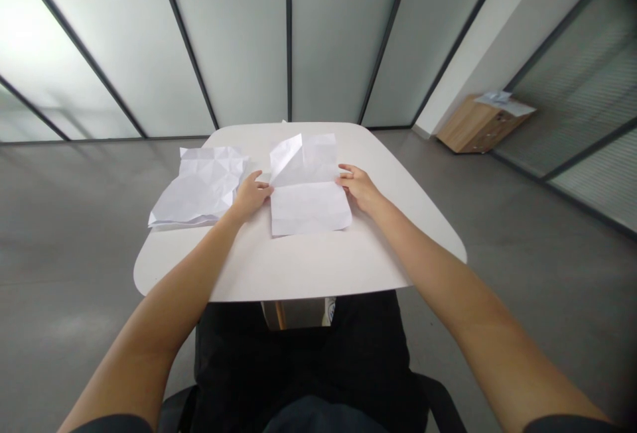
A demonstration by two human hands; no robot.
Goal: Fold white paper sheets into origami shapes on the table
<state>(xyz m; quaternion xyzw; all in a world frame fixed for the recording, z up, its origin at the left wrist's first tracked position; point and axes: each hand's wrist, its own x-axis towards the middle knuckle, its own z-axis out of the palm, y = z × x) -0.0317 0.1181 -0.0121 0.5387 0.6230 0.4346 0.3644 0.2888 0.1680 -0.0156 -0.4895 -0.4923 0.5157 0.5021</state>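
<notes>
A white sheet of paper lies in front of me on the table, with a crease across its middle and a diagonal crease at the upper left. My left hand holds its left edge near the middle crease, thumb against the paper. On the opposite edge, my right hand has its thumb and fingers at the same height, gripping the sheet. The far half of the paper rises slightly and looks wavy. Left of my left hand rests a stack of creased white sheets.
The white table has rounded corners, and its front edge is close above my lap. Under it a box shows partly. A wooden cabinet with papers on top stands at the far right. Frosted glass panels line the back.
</notes>
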